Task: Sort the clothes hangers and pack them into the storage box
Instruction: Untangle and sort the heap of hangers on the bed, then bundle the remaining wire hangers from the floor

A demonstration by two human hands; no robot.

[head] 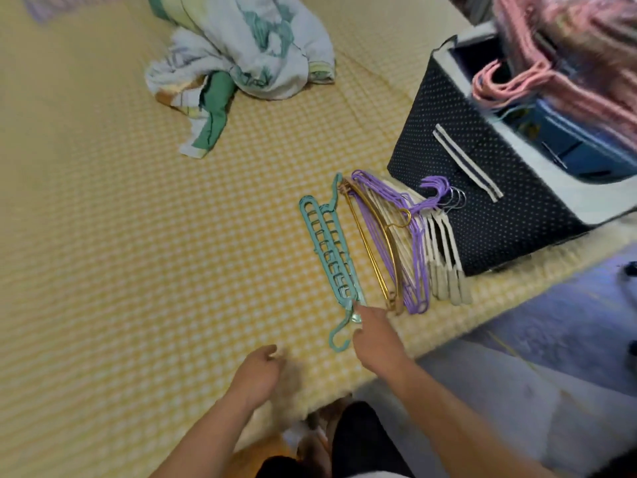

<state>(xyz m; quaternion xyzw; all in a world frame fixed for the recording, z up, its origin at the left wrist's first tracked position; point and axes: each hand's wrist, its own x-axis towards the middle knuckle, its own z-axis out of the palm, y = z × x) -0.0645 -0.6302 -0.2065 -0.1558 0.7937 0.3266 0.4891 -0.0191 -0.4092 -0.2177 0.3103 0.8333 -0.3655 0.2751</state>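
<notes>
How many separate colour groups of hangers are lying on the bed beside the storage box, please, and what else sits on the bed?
Teal multi-hole hanger group: 1
Gold hanger group: 1
Purple hanger group: 1
Beige hanger group: 1
Dotted storage box: 1
Crumpled blanket: 1
Total: 6. Hangers within each group overlap too much to count singly.

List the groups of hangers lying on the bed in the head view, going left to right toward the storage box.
Teal multi-hole hangers → gold hangers → purple hangers → beige hangers → dark polka-dot storage box.
</notes>
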